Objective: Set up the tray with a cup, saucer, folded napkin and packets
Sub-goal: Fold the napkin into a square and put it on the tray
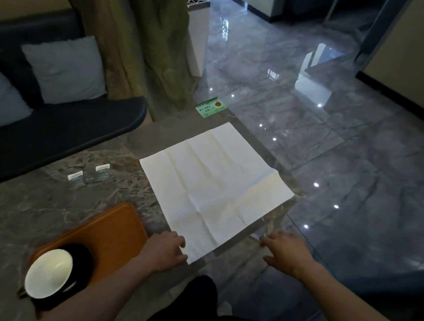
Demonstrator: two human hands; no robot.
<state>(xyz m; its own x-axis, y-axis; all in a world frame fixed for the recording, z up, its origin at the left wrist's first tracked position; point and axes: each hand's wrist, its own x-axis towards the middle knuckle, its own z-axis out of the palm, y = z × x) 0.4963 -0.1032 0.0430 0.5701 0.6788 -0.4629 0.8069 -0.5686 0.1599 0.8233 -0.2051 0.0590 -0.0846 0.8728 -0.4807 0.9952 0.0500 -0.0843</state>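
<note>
White napkin (214, 183) spread flat on the tabletop (45, 209), beside the tray (111, 231).
Thin and limp: lift by corners. Left hand (164, 252) rests at its near corner, right hand (285, 252) spread just off it, each grip empty.

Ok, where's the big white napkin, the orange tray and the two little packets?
napkin (216, 184), head view, middle of the flat open sheet
tray (111, 231), head view, bare orange surface
left packet (76, 179), head view, its middle
right packet (101, 173), head view, its middle
</note>
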